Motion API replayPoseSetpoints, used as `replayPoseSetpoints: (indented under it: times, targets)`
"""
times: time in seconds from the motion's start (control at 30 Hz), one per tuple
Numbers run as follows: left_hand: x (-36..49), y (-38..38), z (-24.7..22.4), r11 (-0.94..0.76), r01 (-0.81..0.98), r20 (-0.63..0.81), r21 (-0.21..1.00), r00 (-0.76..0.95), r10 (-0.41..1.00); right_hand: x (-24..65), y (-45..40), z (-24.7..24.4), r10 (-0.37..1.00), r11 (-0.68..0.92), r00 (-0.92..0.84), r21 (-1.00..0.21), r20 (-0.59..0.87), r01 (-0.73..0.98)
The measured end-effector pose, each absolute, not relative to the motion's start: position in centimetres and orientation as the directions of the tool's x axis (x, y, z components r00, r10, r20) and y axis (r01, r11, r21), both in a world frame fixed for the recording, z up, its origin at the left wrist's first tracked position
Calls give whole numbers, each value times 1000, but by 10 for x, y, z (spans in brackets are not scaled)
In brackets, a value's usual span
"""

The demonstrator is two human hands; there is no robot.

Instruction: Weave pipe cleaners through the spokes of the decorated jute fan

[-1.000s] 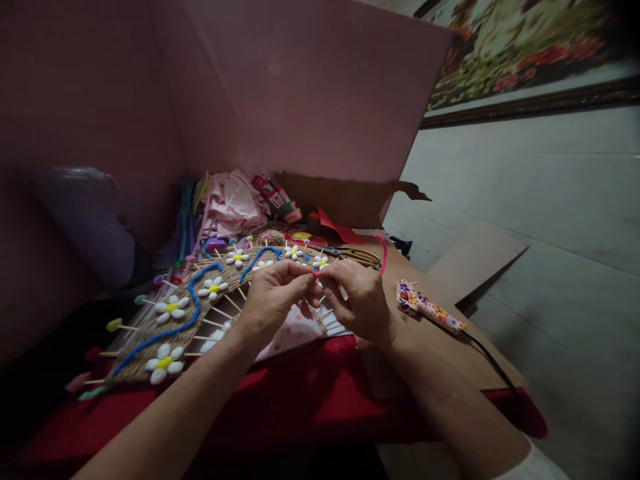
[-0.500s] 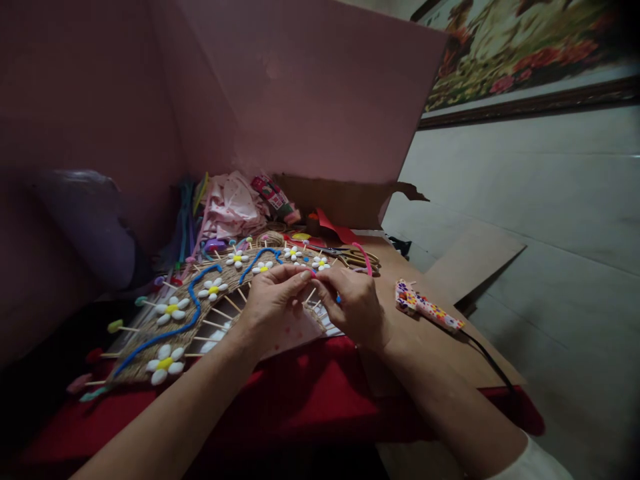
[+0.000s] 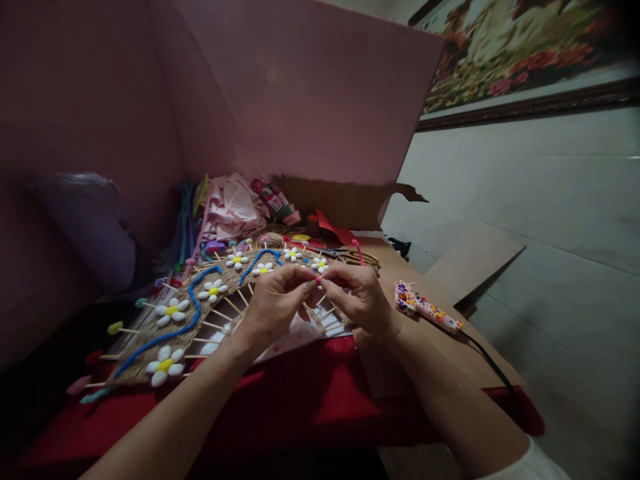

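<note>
Pink strip [image 3: 358,252] shifted left at its loose end, pinched between both hands [image 3: 273,297].

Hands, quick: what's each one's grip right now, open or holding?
Left hand: closed, pinching the pink strip.
Right hand: closed, pinching the pink strip too.

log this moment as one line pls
left hand: pinching pink strand | right hand: pinching same strand | left and beyond: woven arch with white flowers | right: glue gun on cardboard

Twine arch [image 3: 230,275] rough; pink stem [image 3: 359,251] fuzzy; cardboard sheet [image 3: 475,360] matt, smooth; scissors [image 3: 346,255] metal.
</note>
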State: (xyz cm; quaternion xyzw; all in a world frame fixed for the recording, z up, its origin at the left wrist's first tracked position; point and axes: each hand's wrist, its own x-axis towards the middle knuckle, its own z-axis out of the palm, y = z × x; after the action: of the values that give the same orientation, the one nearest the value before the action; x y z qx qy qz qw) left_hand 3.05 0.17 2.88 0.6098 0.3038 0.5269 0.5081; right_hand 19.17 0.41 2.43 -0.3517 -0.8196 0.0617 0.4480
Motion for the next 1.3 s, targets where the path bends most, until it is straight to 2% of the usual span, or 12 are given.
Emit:
replayPoseSetpoints:
  times: [0.13, 0.33, 0.47, 0.6, 0.7, 0.8, 0.9, 1.0, 1.3]
  targets:
    - [29, 0, 31, -265, -95, 281, 960, 320, 905, 194, 5, 26, 604, 756, -362, -366, 710, 543]
    - [29, 1, 30, -207, -275, 279, 939, 253, 926, 189, 4, 23, 551, 780, -299, -353, 779, 517]
    - [31, 3, 25, -175, -341, 255, 924, 207, 945, 184, 1, 17, 483, 806, -358, -246, 799, 539]
    - [32, 5, 20, -20, -493, 159, 870, 242, 957, 179, 1, 11, 406, 810, -408, -115, 818, 575]
    - [33, 5, 20, 91, -559, 68, 824, 258, 964, 178, 1, 8, 393, 791, -376, -101, 839, 603]
    - [33, 4, 21, 115, -531, 32, 840, 259, 965, 179, 2, 10, 425, 766, -307, -158, 852, 623]
    - [32, 4, 21, 32, -462, 108, 886, 274, 956, 183, 4, 14, 455, 765, -290, -204, 842, 611]
    - [29, 5, 22, -53, -371, 173, 927, 300, 938, 187, 5, 18, 456, 790, -330, -205, 827, 578]
    - [23, 4, 31, -173, -113, 202, 978, 346, 916, 199, 12, 24, 410, 867, -487, -163, 772, 471]
